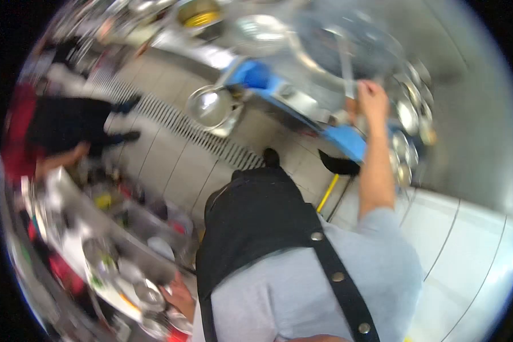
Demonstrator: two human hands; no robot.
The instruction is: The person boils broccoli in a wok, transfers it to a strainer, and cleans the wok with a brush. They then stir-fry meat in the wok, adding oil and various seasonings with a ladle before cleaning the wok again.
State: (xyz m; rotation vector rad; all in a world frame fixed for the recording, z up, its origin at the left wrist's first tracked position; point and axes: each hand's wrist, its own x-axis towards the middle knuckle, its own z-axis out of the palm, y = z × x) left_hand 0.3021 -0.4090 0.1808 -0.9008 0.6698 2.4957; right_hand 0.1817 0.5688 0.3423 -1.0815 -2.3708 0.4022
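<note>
My right hand [373, 98] is held up at the near rim of a large wok [319, 68], from which steam rises. Its fingers are drawn together in a pinch; I cannot tell what is in them. Right beside the fingertips, a long-handled tool [346, 65] with a wooden end leans out of the wok. Low on the other side, my left hand [179, 294] reaches toward the counter behind, its blurred fingers apart, close to a small metal bowl [149, 294].
A metal pot [210, 107] stands beside the stove, near a floor drain grate [179, 122]. Small metal containers [406, 114] line the wall by the wok. Yellow liquid fills a pot [200, 17] farther off. A person in a dark apron [68, 122] stands across the aisle.
</note>
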